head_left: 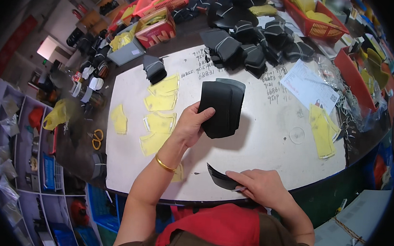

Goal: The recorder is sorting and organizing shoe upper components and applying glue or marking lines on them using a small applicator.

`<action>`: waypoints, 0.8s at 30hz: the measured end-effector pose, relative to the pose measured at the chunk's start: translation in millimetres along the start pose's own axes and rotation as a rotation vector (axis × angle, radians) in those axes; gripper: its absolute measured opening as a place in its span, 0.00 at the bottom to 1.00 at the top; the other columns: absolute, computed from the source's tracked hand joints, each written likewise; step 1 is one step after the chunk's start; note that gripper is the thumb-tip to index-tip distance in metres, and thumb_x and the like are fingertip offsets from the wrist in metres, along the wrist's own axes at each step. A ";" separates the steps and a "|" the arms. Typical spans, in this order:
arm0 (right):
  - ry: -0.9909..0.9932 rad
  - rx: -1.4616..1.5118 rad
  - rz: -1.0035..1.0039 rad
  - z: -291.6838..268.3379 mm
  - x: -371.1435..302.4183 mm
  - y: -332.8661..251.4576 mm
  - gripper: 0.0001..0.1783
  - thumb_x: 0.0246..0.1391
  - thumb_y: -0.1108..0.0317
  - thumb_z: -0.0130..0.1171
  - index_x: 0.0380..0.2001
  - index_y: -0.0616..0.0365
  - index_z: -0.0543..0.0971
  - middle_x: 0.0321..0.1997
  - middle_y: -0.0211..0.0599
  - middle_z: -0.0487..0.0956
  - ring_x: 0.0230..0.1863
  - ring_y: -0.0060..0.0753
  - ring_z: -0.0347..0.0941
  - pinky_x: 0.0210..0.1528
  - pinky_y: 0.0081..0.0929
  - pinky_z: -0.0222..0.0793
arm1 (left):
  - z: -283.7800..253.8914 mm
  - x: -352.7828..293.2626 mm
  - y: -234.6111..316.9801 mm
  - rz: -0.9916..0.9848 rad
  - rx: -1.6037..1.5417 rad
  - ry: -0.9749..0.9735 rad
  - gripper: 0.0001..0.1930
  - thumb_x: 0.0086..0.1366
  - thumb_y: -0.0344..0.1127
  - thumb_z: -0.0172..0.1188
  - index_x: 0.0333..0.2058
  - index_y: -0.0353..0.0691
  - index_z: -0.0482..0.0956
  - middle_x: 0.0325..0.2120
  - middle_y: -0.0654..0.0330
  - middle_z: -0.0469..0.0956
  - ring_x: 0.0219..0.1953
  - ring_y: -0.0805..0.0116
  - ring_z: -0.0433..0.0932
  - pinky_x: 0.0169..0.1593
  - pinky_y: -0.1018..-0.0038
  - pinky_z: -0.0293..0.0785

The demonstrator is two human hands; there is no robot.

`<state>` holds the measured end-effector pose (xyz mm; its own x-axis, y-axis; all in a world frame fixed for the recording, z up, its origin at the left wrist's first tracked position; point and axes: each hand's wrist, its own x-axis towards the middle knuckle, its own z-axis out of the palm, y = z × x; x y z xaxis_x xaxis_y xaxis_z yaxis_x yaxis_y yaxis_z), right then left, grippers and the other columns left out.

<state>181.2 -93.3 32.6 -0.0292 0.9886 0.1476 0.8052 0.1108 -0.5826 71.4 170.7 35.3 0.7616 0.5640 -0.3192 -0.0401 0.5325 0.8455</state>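
Observation:
My left hand point(192, 123) is raised over the white board, its thumb pressed on a stack of black flat cut pieces point(220, 108). The pieces in that stack lie slightly offset from one another, and a greyish edge shows at the top. Lower down, near the board's front edge, my right hand point(263, 185) pinches a few thin dark pieces point(221, 177), spread a little like a fan. Something small and pale shows at its fingertips, too small to name. Left of the stack, yellow cut pieces point(160, 101) lie in a column on the white board point(257, 155).
Bundles of black pieces tied with string point(225, 46) crowd the board's far side; a smaller tied bundle point(154, 68) sits at far left. Yellow pieces point(322, 132) and a paper sheet point(309, 84) lie right. Red baskets point(318, 24) stand behind; yellow-handled scissors point(97, 139) lie left.

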 end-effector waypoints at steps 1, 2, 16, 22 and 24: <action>0.017 0.001 -0.008 0.5 -1.1 -0.3 0.31 0.50 0.65 0.67 0.60 0.41 0.75 0.37 0.26 0.83 0.36 0.34 0.82 0.29 0.32 0.75 | -0.7 0.7 0.1 0.016 0.043 -0.014 0.19 0.67 0.34 0.67 0.53 0.33 0.77 0.45 0.56 0.83 0.47 0.65 0.83 0.54 0.66 0.80; 0.013 0.001 -0.005 1.0 -2.3 -0.5 0.31 0.50 0.65 0.67 0.60 0.41 0.75 0.37 0.26 0.83 0.36 0.34 0.82 0.29 0.32 0.75 | -1.2 1.1 -0.2 0.033 0.087 -0.028 0.19 0.66 0.34 0.67 0.53 0.32 0.77 0.45 0.56 0.83 0.47 0.65 0.83 0.54 0.67 0.80; -0.128 -0.038 -0.140 -4.3 12.0 -10.7 0.29 0.50 0.67 0.63 0.59 0.42 0.75 0.35 0.22 0.81 0.34 0.30 0.80 0.26 0.30 0.74 | -4.7 55.6 21.8 0.479 1.832 -0.123 0.50 0.41 0.54 0.79 0.63 0.47 0.66 0.47 0.50 0.77 0.50 0.48 0.78 0.52 0.59 0.73; 0.032 -0.220 -0.147 -17.2 92.4 36.5 0.21 0.54 0.67 0.58 0.52 0.39 0.79 0.34 0.28 0.84 0.37 0.37 0.82 0.34 0.36 0.76 | -28.0 68.9 29.3 0.702 1.746 -0.049 0.47 0.51 0.59 0.73 0.67 0.48 0.64 0.52 0.48 0.76 0.55 0.43 0.75 0.57 0.58 0.71; 0.096 -0.194 -0.137 -21.3 113.0 55.2 0.30 0.44 0.74 0.67 0.54 0.43 0.80 0.45 0.34 0.85 0.43 0.39 0.83 0.44 0.33 0.78 | -31.0 58.1 37.7 0.766 1.580 0.005 0.36 0.61 0.56 0.68 0.63 0.44 0.70 0.53 0.48 0.77 0.56 0.46 0.75 0.59 0.59 0.71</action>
<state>235.0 22.4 34.1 -0.0970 0.9506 0.2948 0.8964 0.2122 -0.3891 94.1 243.1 35.3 0.8714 0.3751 0.3160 0.2560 -0.8974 0.3592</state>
